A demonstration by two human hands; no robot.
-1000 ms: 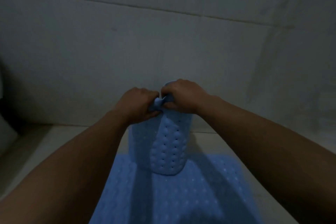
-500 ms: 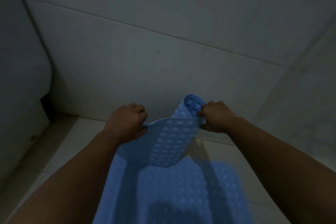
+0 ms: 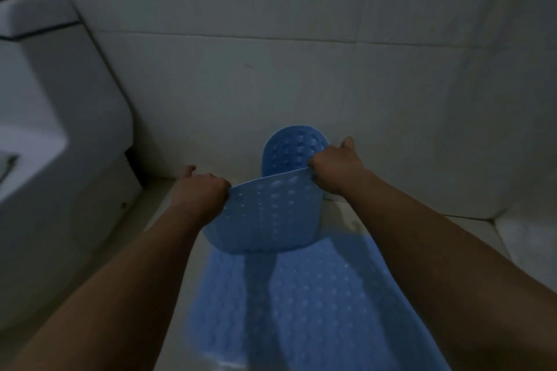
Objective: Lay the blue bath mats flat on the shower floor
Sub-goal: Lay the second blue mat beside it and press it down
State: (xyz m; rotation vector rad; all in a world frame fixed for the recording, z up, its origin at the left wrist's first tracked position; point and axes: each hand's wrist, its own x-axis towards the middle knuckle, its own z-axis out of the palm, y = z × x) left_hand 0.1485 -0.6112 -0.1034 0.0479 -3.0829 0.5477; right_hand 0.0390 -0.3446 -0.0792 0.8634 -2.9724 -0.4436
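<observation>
Against the far wall, second blue mat [image 3: 265, 217] now half unrolled above the flat mat [image 3: 316, 304], left hand [image 3: 200, 193] and right hand [image 3: 336, 167] pulled apart since, fingers clenched on its edge, spreading likely next.

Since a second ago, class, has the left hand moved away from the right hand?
Yes. The left hand has drawn left, toward the toilet, away from the right hand; they touched then, and the held mat now spreads between them.

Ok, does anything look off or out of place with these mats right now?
Only the held blue mat: both hands, left and right, grip its edge while it curls instead of lying flat. The mat on the floor lies flat.
</observation>
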